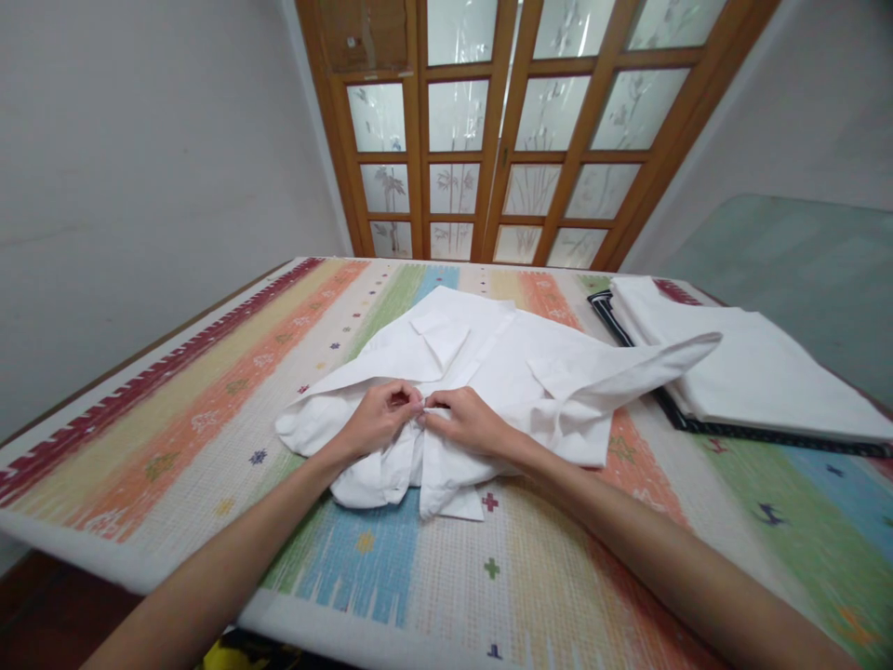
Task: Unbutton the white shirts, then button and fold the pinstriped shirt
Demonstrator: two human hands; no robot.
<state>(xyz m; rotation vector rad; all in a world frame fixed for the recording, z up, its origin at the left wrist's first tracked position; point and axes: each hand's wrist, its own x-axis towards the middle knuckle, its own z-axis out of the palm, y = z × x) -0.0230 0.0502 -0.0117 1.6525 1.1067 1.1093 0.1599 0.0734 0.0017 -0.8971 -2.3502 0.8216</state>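
A white shirt (488, 358) lies spread and partly rumpled on the striped, patterned cloth (216, 409) that covers the table. At the shirt's near middle, along its front opening, my left hand (380, 416) pinches the fabric edge between thumb and fingers. Right beside it, my right hand (466, 423) grips the other edge of the same opening, and the fingertips of both hands almost meet. Whether a button sits between them is too small to tell. One sleeve or flap of the shirt sticks up toward the right.
A folded white cloth stack (753, 358) lies at the table's right, over a dark piece with white trim (610, 312). Wooden doors with frosted panes (457, 116) stand beyond the far edge. A pale glass-like panel (802, 270) leans at the right wall.
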